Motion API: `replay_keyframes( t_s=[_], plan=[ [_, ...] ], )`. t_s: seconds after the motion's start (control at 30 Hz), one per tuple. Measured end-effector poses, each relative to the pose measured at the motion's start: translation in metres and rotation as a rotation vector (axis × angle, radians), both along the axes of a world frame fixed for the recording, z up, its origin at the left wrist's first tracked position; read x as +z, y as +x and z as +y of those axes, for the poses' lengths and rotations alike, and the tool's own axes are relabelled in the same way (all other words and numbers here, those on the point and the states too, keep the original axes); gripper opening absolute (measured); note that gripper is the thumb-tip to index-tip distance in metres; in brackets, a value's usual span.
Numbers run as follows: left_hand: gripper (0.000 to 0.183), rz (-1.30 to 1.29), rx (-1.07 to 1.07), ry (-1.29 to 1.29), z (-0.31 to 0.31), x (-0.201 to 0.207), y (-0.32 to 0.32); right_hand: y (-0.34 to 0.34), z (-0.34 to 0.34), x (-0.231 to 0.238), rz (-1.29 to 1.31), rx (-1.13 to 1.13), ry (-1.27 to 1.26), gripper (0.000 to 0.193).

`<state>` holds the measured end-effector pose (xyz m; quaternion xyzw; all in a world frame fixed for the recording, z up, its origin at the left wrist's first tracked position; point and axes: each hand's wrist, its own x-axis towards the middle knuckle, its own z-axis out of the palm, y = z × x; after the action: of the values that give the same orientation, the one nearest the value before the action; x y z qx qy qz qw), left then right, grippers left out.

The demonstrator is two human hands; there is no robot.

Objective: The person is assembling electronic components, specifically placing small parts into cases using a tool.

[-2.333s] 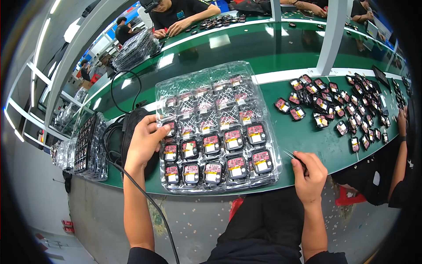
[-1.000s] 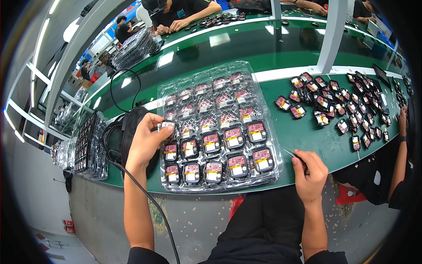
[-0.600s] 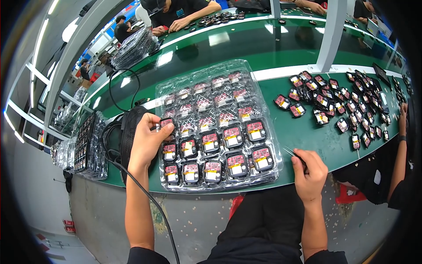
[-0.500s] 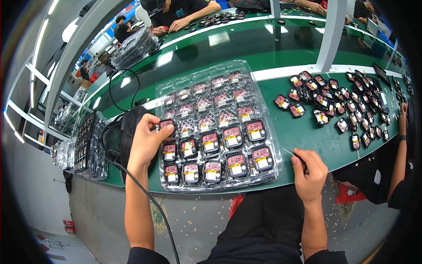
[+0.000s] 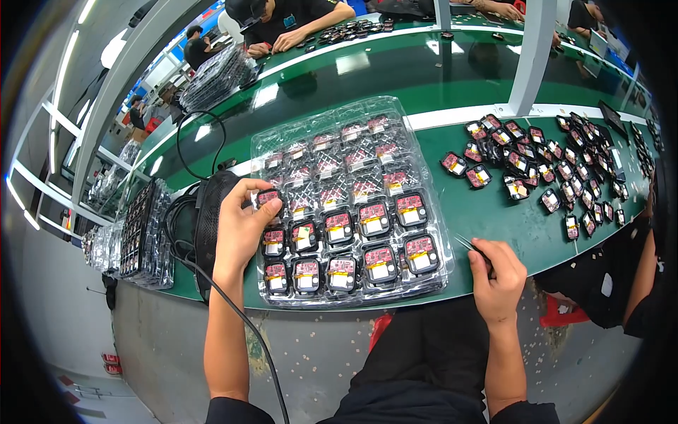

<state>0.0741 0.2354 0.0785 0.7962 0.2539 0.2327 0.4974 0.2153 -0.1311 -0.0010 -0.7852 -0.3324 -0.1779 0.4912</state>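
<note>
My left hand (image 5: pixel 244 222) pinches a small black-framed circuit unit (image 5: pixel 268 198) with a red board, at the left side of a clear plastic tray (image 5: pixel 436 244). Similar units with white labels and yellow strips sit in the tray's two nearest rows, such as one unit (image 5: pixel 380 264). The far part of the tray has more units showing under clear plastic. To the right of the tray, my right hand (image 5: pixel 498 277) is closed around a pair of tweezers (image 5: pixel 466 243), whose tips point up and left, apart from the tray.
Loose units (image 5: pixel 519 162) lie heaped on the green bench at right. Behind my left hand are a black mesh bag (image 5: pixel 212 205) and a black cable (image 5: pixel 244 318). Stacked trays (image 5: pixel 145 230) stand at left. A grey post (image 5: pixel 534 60) rises beyond. A co-worker (image 5: pixel 293 25) sits across the bench.
My left hand has shifted slightly right, still pinching the unit at the tray's left side. My right hand with the tweezers stays put. The neighbour's arm at far right has moved lower.
</note>
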Motion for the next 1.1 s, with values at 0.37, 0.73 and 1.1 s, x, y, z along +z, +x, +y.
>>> replay_keyframes(
  t_s=[0.37, 0.73, 1.1],
  plan=[
    [0.031, 0.083, 0.025, 0.064, -0.003, 0.007, -0.002, 0.0, 0.0, 0.0, -0.006, -0.004, -0.006, 0.015],
    [0.028, -0.049, 0.022, 0.08, -0.003, -0.004, -0.001, 0.001, 0.001, -0.002, -0.027, -0.005, -0.003, 0.015],
    [0.028, 0.063, -0.006, 0.087, 0.002, 0.001, -0.004, 0.0, 0.0, -0.001, -0.002, -0.004, -0.01, 0.015]
  ],
)
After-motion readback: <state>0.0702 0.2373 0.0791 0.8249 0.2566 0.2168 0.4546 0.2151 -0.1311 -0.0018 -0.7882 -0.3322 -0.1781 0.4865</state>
